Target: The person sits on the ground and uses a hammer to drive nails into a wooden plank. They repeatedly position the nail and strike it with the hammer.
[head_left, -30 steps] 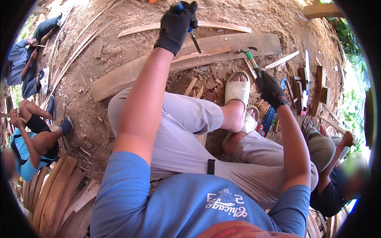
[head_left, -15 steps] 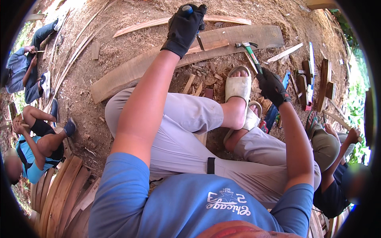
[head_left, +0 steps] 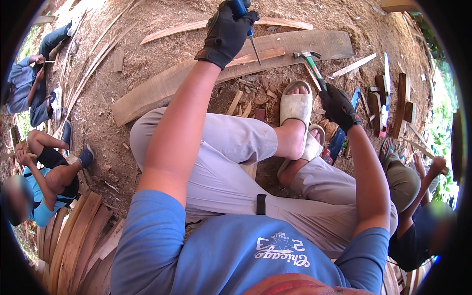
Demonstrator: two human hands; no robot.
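Both of my hands wear black gloves. At the top, my left hand (head_left: pixel 225 35) is closed around the blue handle of a chisel (head_left: pixel 255 50), its narrow blade slanting down toward a wide curved plank (head_left: pixel 157 93). A short strip of wood (head_left: pixel 268 53) lies on that plank, close to the blade's tip; whether they touch I cannot tell. On the right, my right hand (head_left: pixel 339 107) grips a claw hammer (head_left: pixel 310 61) by its green handle. The hammer's head is over the plank's right part, to the right of the chisel.
Past the plank lies a long thin strip (head_left: pixel 182 32). A saw (head_left: pixel 386 93) and dark wood blocks (head_left: pixel 403 101) are at the right. My sandalled feet (head_left: pixel 296 108) rest near the plank among wood chips. Other people sit at left and right; stacked boards (head_left: pixel 73 241) stand at lower left.
My left hand has tilted and shifted slightly left, turning the chisel so that its handle and thin blade show more from the side. The hammer and right hand have barely moved.
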